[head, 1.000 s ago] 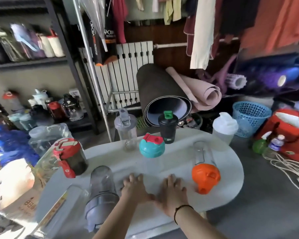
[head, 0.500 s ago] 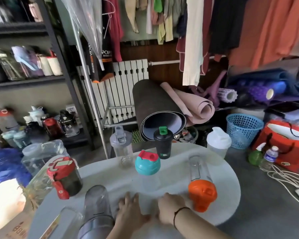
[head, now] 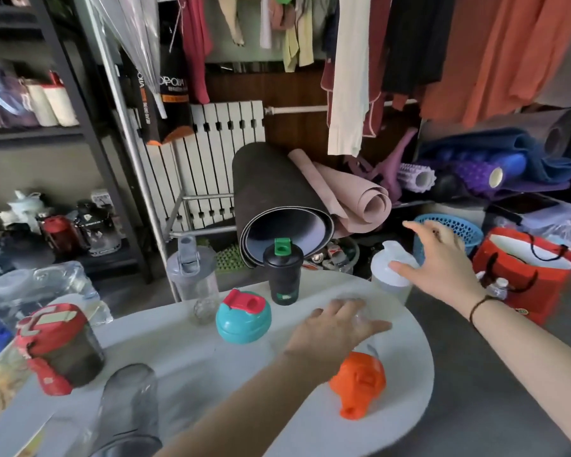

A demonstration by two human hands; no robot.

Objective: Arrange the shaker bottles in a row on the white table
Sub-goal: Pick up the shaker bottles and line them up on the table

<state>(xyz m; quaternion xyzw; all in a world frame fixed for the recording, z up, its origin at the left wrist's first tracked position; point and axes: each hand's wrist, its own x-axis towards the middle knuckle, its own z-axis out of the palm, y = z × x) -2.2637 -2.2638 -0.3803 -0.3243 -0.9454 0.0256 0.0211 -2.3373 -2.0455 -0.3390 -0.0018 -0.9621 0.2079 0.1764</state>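
Risk: right hand (head: 442, 262), grip open, could knock the white-lidded shaker (head: 391, 272) off the surface (head: 406, 328) edge; left hand (head: 337, 328) spread open over the orange-lidded shaker (head: 358, 380).

Both bare arms stretch out over the white table (head: 185, 364), the left hand (head: 335, 328) spread palm-down near its far right side, the right hand (head: 439, 262), fingers splayed, at its far right edge, dark band on that wrist.

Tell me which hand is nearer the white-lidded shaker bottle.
Right. The right hand is at the white-lidded shaker bottle, thumb by its lid; the left hand is lower, over the orange-lidded bottle.
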